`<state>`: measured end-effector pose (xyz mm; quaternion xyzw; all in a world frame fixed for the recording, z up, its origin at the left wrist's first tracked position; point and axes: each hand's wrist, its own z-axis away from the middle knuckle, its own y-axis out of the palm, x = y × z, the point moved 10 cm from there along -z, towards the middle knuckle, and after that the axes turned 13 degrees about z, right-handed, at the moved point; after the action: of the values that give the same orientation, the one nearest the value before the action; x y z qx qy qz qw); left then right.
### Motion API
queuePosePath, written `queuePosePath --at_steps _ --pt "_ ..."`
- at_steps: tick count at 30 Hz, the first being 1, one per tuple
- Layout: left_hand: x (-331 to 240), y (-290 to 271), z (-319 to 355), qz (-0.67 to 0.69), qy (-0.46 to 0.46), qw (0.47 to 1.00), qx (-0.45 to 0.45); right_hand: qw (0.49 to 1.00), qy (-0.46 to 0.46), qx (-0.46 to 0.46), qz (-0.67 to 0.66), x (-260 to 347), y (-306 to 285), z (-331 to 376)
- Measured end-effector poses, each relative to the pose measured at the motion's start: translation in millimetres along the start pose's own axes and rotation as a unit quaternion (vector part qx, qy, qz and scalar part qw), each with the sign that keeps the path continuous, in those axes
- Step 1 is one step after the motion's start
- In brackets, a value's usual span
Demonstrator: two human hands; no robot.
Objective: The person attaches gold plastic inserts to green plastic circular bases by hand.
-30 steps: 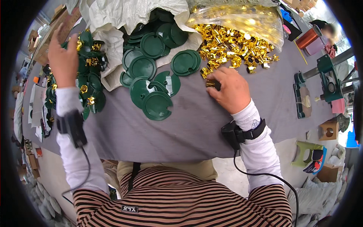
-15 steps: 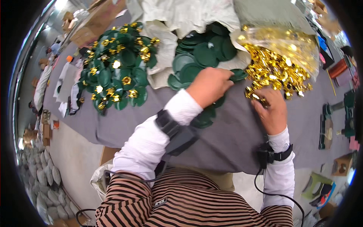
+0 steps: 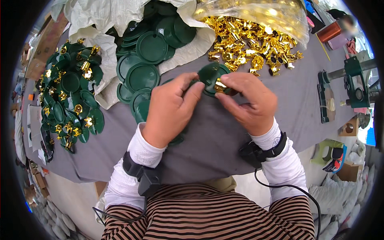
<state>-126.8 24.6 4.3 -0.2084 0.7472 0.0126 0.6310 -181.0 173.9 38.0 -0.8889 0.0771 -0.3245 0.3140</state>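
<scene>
In front of me, over the grey cloth, my two hands meet. My left hand (image 3: pixel 170 106) pinches a dark green round plastic disc (image 3: pixel 209 75) by its edge, tilted up. Between the thumb and fingers of my right hand (image 3: pixel 254 102) is a small shiny gold fitting (image 3: pixel 219 85), close against the disc; whether they touch I cannot tell. Behind them another green disc shows partly. Loose green discs (image 3: pixel 143 77) spill from a white woven sack (image 3: pixel 192 46) beyond my left hand. Past my right hand lies a heap of gold fittings (image 3: pixel 248 42).
At the left is a pile of green discs with gold fittings on them (image 3: pixel 70 82). A clear plastic bag (image 3: pixel 276 16) lies over the gold heap's far side. A dark green metal hand press (image 3: pixel 356 82) stands at the right. Grey cloth (image 3: pixel 216 144) covers the table.
My left hand has picked up a green disc and drawn back from the sack. My right hand has brought a gold fitting from the heap to the disc. The view has shifted rightward.
</scene>
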Motion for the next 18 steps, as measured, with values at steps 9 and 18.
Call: queuePosePath --at_steps 9,18 --pt "-17 13 14 -0.020 0.120 0.992 -0.028 0.986 0.126 0.039 -0.105 -21 17 12" --pt "-16 13 17 -0.013 0.036 0.999 -0.025 0.981 -0.170 -0.077 0.056 35 -12 -1"
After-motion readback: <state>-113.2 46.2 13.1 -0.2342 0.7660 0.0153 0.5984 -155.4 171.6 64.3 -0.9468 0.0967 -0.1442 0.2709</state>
